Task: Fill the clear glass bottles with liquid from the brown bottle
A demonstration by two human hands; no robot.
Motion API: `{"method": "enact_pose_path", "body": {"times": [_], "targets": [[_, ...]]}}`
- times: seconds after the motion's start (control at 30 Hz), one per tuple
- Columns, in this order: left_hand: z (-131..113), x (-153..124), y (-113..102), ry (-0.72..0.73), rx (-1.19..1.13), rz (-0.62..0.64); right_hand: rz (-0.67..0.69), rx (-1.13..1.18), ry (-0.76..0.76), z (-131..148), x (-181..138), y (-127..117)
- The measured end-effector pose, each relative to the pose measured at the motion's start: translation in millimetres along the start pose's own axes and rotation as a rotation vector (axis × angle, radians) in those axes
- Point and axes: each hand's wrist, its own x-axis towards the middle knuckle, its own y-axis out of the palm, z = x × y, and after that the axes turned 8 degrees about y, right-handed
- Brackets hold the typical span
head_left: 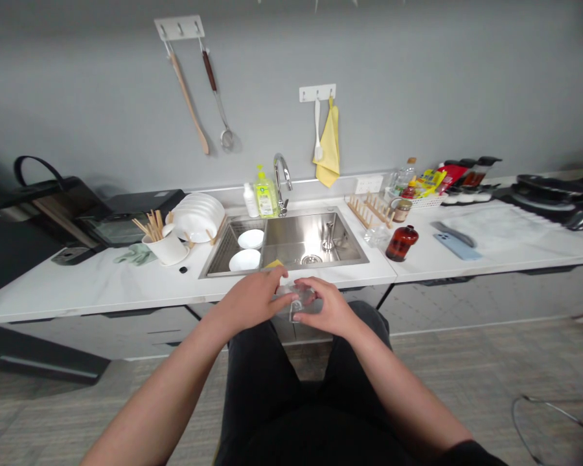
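1. Small clear glass is held in front of the body, just short of the front edge of the counter and in line with the sink. It hangs over the floor, not over the counter.
2. The glass is gripped by both hands. The left hand is bent over its left side and top, with the fingers closed against it. The right hand is wrapped round its right side, fingers curled underneath and the thumb laid on top. Nothing else is held in either hand.
3. The glass is smooth and see-through (its outline is hard to make out between the fingers), so a secure hold is judged to matter most. The weight is best carried by one hand with the fingers spread round the wall, while only light pressure is applied by the other. Pinching at the rim is best avoided.
4. A slip here would mean a long drop. The handling is judged safer if it is done over the sink or the counter.
5. A yellow sponge lies at the sink's front rim, just beyond the left fingertips. Two white bowls sit in the sink's left part and should be kept clear of.
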Motion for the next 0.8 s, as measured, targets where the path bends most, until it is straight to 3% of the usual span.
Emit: {"method": "enact_pose_path", "body": {"times": [0.07, 0.17, 0.3, 0.43, 0.7, 0.8], "targets": [[0, 0, 0, 0.044, -0.003, 0.057, 0.008, -0.012, -0.002, -1, -1, 0], [-1, -1, 0, 0.141, -0.054, 0.006, 0.023, -0.008, 0.014, -1, -2, 1], [0, -2, 2, 0.057, -0.049, -0.001, 0.012, 0.011, 0.017, -5, -3, 2], [2, -2, 4, 0.111, -0.033, 0.076, 0.039, 0.081, 0.028, -13, -3, 1], [-1, -3, 0, 0.288, -0.156, 0.212, 0.411, 0.516, 0.17, -45, -4, -4], [6, -6, 7, 0.288, -0.208, 0.179, 0.43, 0.616, 0.221, -53, -6, -1]]}}
